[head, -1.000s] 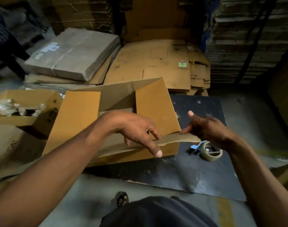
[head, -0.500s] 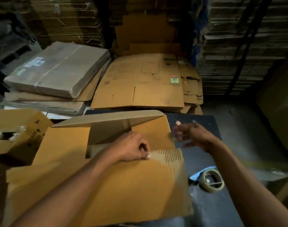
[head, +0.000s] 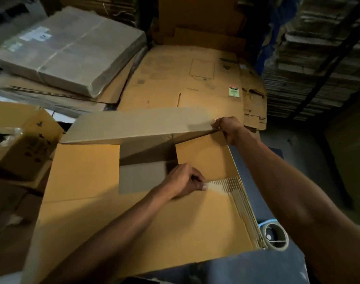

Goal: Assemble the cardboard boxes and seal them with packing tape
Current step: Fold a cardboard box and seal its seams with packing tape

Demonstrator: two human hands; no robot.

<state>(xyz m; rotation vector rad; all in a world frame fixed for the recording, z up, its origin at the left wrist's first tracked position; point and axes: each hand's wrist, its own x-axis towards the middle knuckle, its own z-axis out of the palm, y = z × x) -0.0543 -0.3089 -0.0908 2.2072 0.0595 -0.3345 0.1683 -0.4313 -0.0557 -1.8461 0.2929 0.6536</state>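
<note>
Cardboard box (head: 146, 220), partly folded, fills the middle of the view, its smooth tan flaps laid inward around a grey rectangular opening. Left hand (head: 185, 181), reaching in from 7 o'clock with the forearm low across the near flap, is curled with thumb and fingers pressed together on that flap's torn edge, where the outer paper is peeled and the ribbed corrugation (head: 234, 187) shows in pale parallel ridges. Right hand (head: 228, 128), arm extended from 4 o'clock, pinches the right-hand corner of the far flap (head: 138, 126), a long, greyer panel tilted up over the opening. Two short side flaps lie flat at 9 and 1 o'clock of the opening.

Tape roll (head: 275, 238), a ring with a blue-edged dispenser, lies on the dark floor mat (head: 246, 269) just beside the box's near right corner, at 4 o'clock. Flattened cartons (head: 185, 78), printed and creased, lie stacked at 12 o'clock; a plastic-wrapped bundle (head: 72, 50), glossy and strapped, rests at 10 o'clock. An open smaller box (head: 25, 140) stands at 9 o'clock.
</note>
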